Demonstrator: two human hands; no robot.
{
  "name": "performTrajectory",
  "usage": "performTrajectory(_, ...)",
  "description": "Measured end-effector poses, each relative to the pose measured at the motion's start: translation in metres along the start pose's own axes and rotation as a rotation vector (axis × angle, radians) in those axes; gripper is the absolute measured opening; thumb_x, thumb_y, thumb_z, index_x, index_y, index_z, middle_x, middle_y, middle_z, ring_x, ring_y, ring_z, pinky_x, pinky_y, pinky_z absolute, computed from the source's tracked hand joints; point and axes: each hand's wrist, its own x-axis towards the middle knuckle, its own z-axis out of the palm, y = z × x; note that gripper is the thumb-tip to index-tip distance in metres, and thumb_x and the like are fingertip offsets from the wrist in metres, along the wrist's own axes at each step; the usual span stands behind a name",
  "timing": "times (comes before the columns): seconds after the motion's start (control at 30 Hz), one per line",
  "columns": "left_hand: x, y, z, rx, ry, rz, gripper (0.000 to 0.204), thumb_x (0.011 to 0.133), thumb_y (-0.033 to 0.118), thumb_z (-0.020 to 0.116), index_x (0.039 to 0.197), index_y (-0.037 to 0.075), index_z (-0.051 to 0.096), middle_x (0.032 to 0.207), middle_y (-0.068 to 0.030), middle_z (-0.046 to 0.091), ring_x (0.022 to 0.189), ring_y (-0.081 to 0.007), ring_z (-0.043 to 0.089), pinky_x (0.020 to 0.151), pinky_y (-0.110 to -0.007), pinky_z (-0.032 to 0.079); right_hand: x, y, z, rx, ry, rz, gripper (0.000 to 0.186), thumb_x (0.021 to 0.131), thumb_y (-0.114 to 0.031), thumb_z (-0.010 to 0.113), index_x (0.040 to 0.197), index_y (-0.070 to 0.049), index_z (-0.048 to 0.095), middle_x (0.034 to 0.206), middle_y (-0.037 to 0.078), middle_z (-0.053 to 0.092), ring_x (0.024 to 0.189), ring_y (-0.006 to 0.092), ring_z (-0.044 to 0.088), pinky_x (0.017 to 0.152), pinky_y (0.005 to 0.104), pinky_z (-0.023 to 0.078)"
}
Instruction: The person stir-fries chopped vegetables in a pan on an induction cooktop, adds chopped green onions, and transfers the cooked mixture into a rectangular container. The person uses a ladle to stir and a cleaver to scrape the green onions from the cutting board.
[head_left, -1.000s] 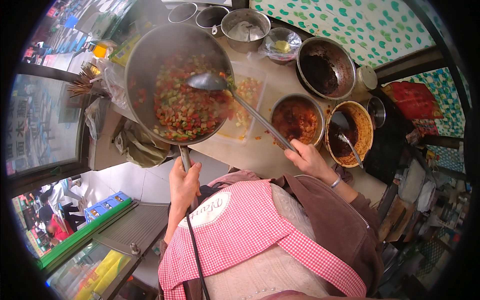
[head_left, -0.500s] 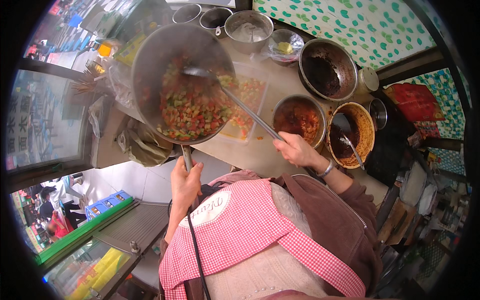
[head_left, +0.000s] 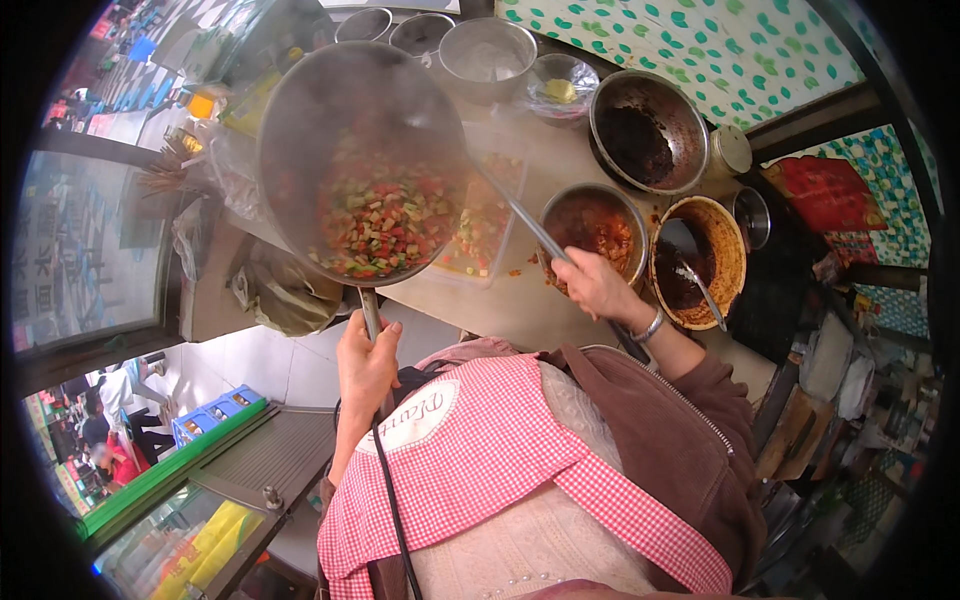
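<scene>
My left hand [head_left: 366, 362] is wrapped round the handle of a large steaming wok [head_left: 345, 95]. The wok is tipped, and diced red and green vegetables [head_left: 385, 232] lie along its lower side. Partly beneath its right edge stands a clear rectangular plastic tub [head_left: 508, 215] with more diced vegetables in it. My right hand [head_left: 602, 288] grips a long-handled metal ladle [head_left: 522, 214], its shaft slanting up to the wok's right rim. Steam and the rim hide the ladle's head.
Right of the tub stand a bowl of red sauce [head_left: 548, 205], a tub of dark sauce with a spoon [head_left: 738, 265] and a dark-stained metal bowl [head_left: 690, 110]. Several metal bowls [head_left: 487, 50] line the back. A crumpled plastic bag [head_left: 290, 290] lies left of the wok handle.
The ladle's head, visible inside the wok before, has drawn out toward the right rim. My right hand has shifted slightly right and down. Steam over the wok looks thicker.
</scene>
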Motion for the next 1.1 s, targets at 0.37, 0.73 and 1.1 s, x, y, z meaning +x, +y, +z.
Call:
performTrajectory(0.37,0.002,0.000,-0.001,0.078,0.033,0.020,0.019,0.096,0.012,0.067,0.093,0.002,0.052,0.058,-0.0020,0.054,0.042,-0.0105,0.050,0.038,-0.029,0.040,-0.011,0.003,-0.003,-0.149,0.105,-0.266,0.037,0.103,-0.033,0.059,0.090,0.001,0.059,0.062,0.010,0.053,0.058,0.0172,0.056,0.055,0.0365,0.044)
performTrajectory(0.73,-0.003,0.010,-0.001,0.162,0.024,0.026,0.016,0.096,0.011,0.066,0.097,0.002,0.052,0.060,-0.0009,0.051,0.043,-0.0103,0.049,0.038,-0.029,0.039,-0.007,0.004,0.006,-0.228,0.005,-0.286,0.040,0.102,-0.035,0.061,0.087,0.001,0.055,0.066,0.019,0.055,0.057,0.0257,0.056,0.058,0.0397,0.044)
performTrajectory(1.1,0.004,0.003,0.000,0.166,0.009,0.041,0.015,0.097,0.011,0.065,0.098,0.003,0.052,0.059,0.0013,0.049,0.044,-0.0081,0.046,0.038,-0.028,0.039,0.010,0.014,-0.011,-0.316,0.230,-0.302,0.036,0.103,-0.033,0.059,0.090,0.001,0.058,0.066,0.019,0.057,0.059,0.0309,0.063,0.057,0.0425,0.045)
